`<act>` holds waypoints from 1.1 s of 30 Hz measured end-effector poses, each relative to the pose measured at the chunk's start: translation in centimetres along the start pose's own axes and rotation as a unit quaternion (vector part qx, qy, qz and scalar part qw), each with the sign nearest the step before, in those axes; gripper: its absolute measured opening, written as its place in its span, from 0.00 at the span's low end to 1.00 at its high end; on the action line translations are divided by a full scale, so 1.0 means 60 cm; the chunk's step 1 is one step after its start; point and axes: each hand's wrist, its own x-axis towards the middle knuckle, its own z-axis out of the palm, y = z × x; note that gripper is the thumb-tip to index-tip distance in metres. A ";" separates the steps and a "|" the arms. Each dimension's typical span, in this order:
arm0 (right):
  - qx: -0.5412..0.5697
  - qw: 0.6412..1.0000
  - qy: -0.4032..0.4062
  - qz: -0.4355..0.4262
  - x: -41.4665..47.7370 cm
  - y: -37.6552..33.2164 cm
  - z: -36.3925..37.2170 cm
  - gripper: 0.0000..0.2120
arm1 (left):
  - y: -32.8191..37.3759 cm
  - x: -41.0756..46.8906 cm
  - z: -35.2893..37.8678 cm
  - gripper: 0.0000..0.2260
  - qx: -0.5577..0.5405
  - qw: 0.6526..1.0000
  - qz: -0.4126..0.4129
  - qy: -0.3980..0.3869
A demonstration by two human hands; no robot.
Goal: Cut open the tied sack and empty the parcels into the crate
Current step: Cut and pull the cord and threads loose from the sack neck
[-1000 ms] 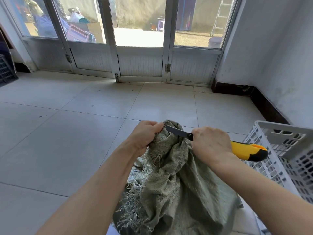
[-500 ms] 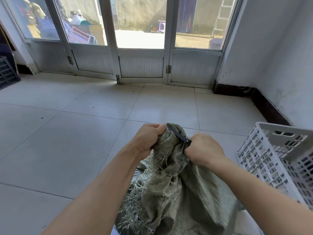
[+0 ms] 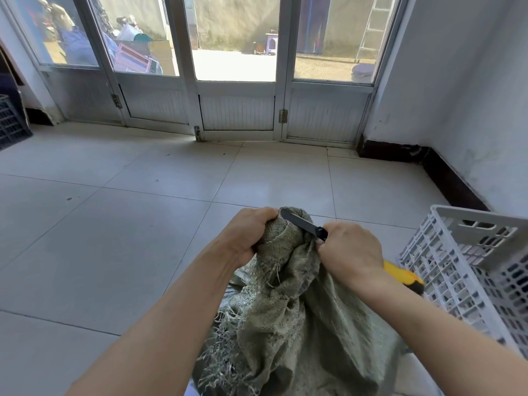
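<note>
Woven grey-green sack (image 3: pixel 300 324), standing on the tiled floor (image 3: pixel 114 224) just left of the white lattice crate (image 3: pixel 471 270). The cloth is coarse and crumpled, with frayed threads hanging along its left edge. The neck is gathered into a twisted bunch at the top. The left hand (image 3: pixel 245 238) is clenched round this neck. The right hand (image 3: pixel 351 252) is closed round a knife (image 3: pixel 303 225) with a yellow-and-black handle, its dark blade laid across the bunch. Whether the edge has entered the weave cannot be made out.
</note>
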 end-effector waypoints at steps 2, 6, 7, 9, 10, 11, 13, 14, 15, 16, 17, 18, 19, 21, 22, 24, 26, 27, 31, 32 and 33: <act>0.079 0.994 -0.058 0.044 0.004 -0.004 0.005 0.09 | -0.003 0.001 0.002 0.11 -0.016 1.000 0.003 -0.009; 0.283 0.932 -0.191 0.119 0.006 -0.018 0.003 0.13 | -0.005 0.005 0.003 0.12 -0.014 1.000 0.014 -0.007; 0.339 0.898 -0.233 0.155 0.005 -0.021 0.000 0.13 | -0.007 0.004 0.004 0.12 -0.002 1.000 0.015 -0.007; 0.405 0.832 -0.314 0.212 0.004 -0.027 -0.008 0.15 | -0.011 0.004 0.008 0.12 0.019 1.000 0.016 -0.008; 0.418 0.813 -0.338 0.225 0.004 -0.029 -0.008 0.16 | -0.013 0.004 0.009 0.12 0.022 1.000 0.018 -0.004; 0.426 0.800 -0.353 0.230 0.006 -0.030 -0.009 0.16 | -0.012 0.006 0.010 0.12 0.025 0.999 0.023 -0.001; 0.457 0.771 -0.374 0.240 0.011 -0.032 -0.012 0.17 | -0.008 0.008 0.008 0.13 0.057 0.998 0.037 0.001; 0.484 0.747 -0.386 0.244 0.013 -0.032 -0.014 0.17 | -0.005 0.009 0.006 0.13 0.082 0.996 0.047 0.000; 0.511 0.722 -0.399 0.243 0.013 -0.032 -0.016 0.18 | -0.004 0.009 0.004 0.13 0.100 0.993 0.056 0.001; 0.532 0.704 -0.408 0.236 0.013 -0.030 -0.016 0.18 | -0.003 0.008 0.001 0.13 0.110 0.992 0.063 0.007; 0.545 0.693 -0.413 0.229 0.013 -0.029 -0.016 0.18 | 0.000 0.008 -0.001 0.13 0.114 0.991 0.068 0.014; 0.555 0.684 -0.416 0.225 0.012 -0.027 -0.015 0.18 | 0.002 0.008 -0.005 0.13 0.120 0.990 0.075 0.021; 0.567 0.674 -0.418 0.223 0.012 -0.026 -0.015 0.17 | 0.005 0.009 -0.008 0.12 0.130 0.988 0.081 0.027; 0.610 0.639 -0.403 0.239 0.015 -0.022 -0.016 0.17 | 0.007 0.010 -0.014 0.13 0.152 0.984 0.088 0.040; 0.637 0.620 -0.379 0.258 0.019 -0.019 -0.018 0.16 | 0.007 0.009 -0.016 0.14 0.158 0.983 0.085 0.041; 0.633 0.651 -0.318 0.273 0.027 -0.013 -0.021 0.16 | 0.000 0.006 -0.020 0.15 0.158 0.984 0.076 0.028; 0.561 0.748 -0.260 0.241 0.030 -0.014 -0.020 0.14 | -0.003 0.001 -0.019 0.15 0.159 0.984 0.076 0.007; 0.539 0.783 -0.225 0.216 0.029 -0.017 -0.019 0.13 | -0.003 -0.001 -0.018 0.16 0.159 0.984 0.077 -0.003; 0.501 0.856 -0.081 0.094 0.029 -0.035 -0.020 0.04 | -0.002 -0.005 -0.008 0.14 0.190 0.978 0.086 -0.032; 0.488 0.867 -0.069 0.066 0.030 -0.038 -0.021 0.04 | -0.002 -0.006 -0.007 0.13 0.198 0.975 0.088 -0.036; 0.479 0.874 -0.068 0.044 0.031 -0.041 -0.021 0.06 | -0.004 -0.006 -0.007 0.12 0.206 0.974 0.089 -0.039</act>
